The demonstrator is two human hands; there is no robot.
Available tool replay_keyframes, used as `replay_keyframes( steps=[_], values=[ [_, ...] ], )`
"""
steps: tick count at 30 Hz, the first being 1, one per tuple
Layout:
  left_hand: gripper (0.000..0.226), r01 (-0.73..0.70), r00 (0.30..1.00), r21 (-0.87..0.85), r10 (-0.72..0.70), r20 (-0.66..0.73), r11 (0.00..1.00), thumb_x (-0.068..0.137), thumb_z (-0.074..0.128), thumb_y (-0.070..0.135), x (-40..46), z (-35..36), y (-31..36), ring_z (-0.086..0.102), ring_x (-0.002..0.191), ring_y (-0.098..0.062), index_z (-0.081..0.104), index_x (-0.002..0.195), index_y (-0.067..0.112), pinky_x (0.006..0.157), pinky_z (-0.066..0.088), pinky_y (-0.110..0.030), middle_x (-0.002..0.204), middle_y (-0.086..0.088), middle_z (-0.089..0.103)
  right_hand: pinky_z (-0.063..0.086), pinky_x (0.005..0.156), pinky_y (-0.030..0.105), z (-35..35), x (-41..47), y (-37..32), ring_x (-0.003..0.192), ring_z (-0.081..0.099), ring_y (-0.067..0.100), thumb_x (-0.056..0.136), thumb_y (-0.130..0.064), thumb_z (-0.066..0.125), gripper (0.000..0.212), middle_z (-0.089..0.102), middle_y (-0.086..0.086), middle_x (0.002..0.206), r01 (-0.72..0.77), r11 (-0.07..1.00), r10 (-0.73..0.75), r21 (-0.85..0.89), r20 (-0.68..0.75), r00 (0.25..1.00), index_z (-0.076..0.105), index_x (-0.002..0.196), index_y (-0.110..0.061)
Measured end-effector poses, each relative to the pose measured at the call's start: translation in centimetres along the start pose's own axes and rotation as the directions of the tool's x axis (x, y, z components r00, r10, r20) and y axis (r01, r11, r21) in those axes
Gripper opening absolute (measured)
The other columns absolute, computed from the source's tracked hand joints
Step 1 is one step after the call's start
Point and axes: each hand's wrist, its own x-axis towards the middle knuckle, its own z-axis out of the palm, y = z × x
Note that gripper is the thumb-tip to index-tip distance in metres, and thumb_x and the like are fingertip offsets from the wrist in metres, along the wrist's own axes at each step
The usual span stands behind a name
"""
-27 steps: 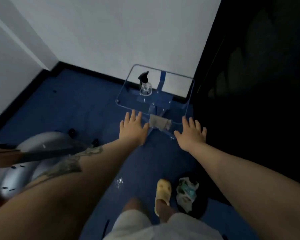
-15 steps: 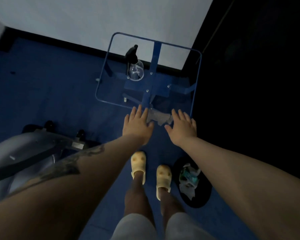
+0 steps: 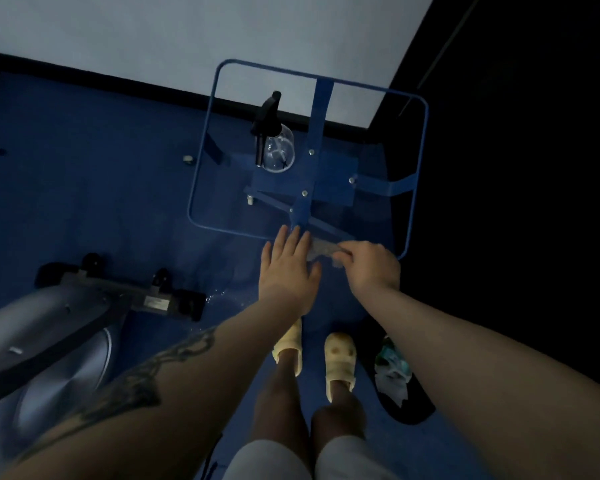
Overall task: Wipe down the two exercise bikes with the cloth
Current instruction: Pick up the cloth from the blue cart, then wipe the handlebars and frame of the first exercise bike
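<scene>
Both hands at the near edge of the glass worktop (image 3: 222, 140), cloth between them.

The grey cloth (image 3: 321, 250) lies on the worktop's near edge, by the blue frame's centre strut. The right hand (image 3: 369, 268) has its grip pinched on the cloth's right end; the left hand (image 3: 288, 268) lies flat, grip released, fingers apparently touching the cloth's left end, though the dim light blurs the contact. A spray bottle (image 3: 274, 140) stands upright further back on the worktop. One exercise bike (image 3: 45, 337) sits at lower left on the blue floor, well apart from the cloth. A black bin (image 3: 406, 407) with crumpled waste stands just beside the person's right slipper (image 3: 340, 358).
</scene>
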Motion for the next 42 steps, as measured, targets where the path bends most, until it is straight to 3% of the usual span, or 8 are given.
replay_keyframes(
  steps=[8,11,13,18,24,29,38,42],
  values=[
    [0.062,0.220,0.974,-0.210,-0.226,-0.002,0.952,0.095,0.038,0.040,-3.7,-3.4,1.0,0.000,0.148,-0.016,0.015,0.150,0.022,0.120,0.000,-0.038,0.161,0.002,0.009,0.028,0.045,0.027,-4.8,-3.5,-1.3,0.065,0.055,0.019,0.095,-0.033,0.047,0.026,0.060,-0.001,0.071,0.025,0.997,-0.018,0.077,-0.085,0.996,0.061,0.080,-0.018],
    [0.061,0.273,0.951,-0.285,-0.302,-0.063,0.919,0.095,0.039,0.038,-5.9,-5.7,1.0,0.003,0.148,-0.017,0.018,0.150,0.022,0.120,0.003,-0.039,0.161,0.001,0.011,0.037,0.051,0.030,-6.4,-5.8,-2.3,0.070,0.055,0.019,0.095,-0.035,0.045,0.022,0.056,-0.008,0.077,0.066,0.985,-0.044,0.156,-0.144,0.989,0.056,0.082,-0.021],
    [0.061,0.304,0.923,-0.351,-0.365,-0.122,0.886,0.094,0.040,0.037,-7.9,-7.1,0.8,0.006,0.148,-0.017,0.021,0.150,0.022,0.120,0.006,-0.039,0.160,0.001,0.013,0.042,0.055,0.032,-7.7,-7.3,-3.3,0.072,0.055,0.018,0.095,-0.036,0.046,0.023,0.056,-0.009,0.081,0.121,0.967,-0.080,0.225,-0.183,0.980,0.055,0.080,-0.021],
    [0.061,0.356,0.817,-0.472,-0.514,-0.261,0.806,0.094,0.040,0.038,-14.5,-10.0,-0.2,0.008,0.148,-0.018,0.021,0.149,0.021,0.120,0.008,-0.040,0.160,0.000,0.014,0.035,0.053,0.023,-10.6,-11.6,-6.4,0.074,0.056,0.012,0.094,-0.033,0.050,0.019,0.059,-0.006,0.085,0.321,0.863,-0.227,0.391,-0.269,0.936,0.058,0.083,-0.020],
    [0.059,0.330,0.633,-0.596,-0.639,-0.436,0.733,0.094,0.044,0.038,-23.3,-11.8,-2.2,0.012,0.147,-0.018,0.027,0.148,0.022,0.119,0.012,-0.040,0.160,0.000,0.017,0.049,0.064,0.029,-9.5,-17.1,-11.0,0.080,0.059,0.013,0.090,-0.031,0.058,0.010,0.063,-0.003,0.088,0.538,0.649,-0.433,0.537,-0.321,0.843,0.060,0.088,-0.021],
    [0.055,0.323,0.428,-0.674,-0.738,-0.522,0.664,0.093,0.047,0.037,-32.8,-12.1,-4.8,0.020,0.145,-0.018,0.034,0.145,0.024,0.118,0.018,-0.041,0.158,0.002,0.023,0.046,0.062,0.022,-7.3,-24.2,-16.0,0.079,0.059,0.010,0.090,-0.031,0.058,0.010,0.063,-0.008,0.085,0.582,0.515,-0.586,0.629,-0.237,0.775,0.060,0.089,-0.021],
    [0.049,0.292,0.028,-0.820,-0.861,-0.507,0.493,0.090,0.053,0.032,-50.4,-9.5,-10.2,0.037,0.137,-0.016,0.046,0.138,0.022,0.113,0.031,-0.040,0.147,0.002,0.044,0.045,0.062,0.017,-4.1,-39.9,-24.8,0.079,0.060,0.003,0.089,-0.032,0.059,0.010,0.064,-0.010,0.084,0.674,0.269,-0.856,0.688,-0.150,0.494,0.062,0.090,-0.022],
    [0.049,0.232,-0.028,-0.859,-0.879,-0.476,0.457,0.090,0.055,0.031,-55.8,-8.9,-13.3,0.039,0.135,-0.016,0.046,0.137,0.020,0.113,0.032,-0.040,0.146,0.001,0.046,0.045,0.063,0.015,-1.9,-45.7,-28.1,0.080,0.060,0.002,0.090,-0.031,0.059,0.009,0.064,-0.012,0.085,0.670,0.216,-0.888,0.711,-0.141,0.437,0.062,0.090,-0.023]
  ],
)
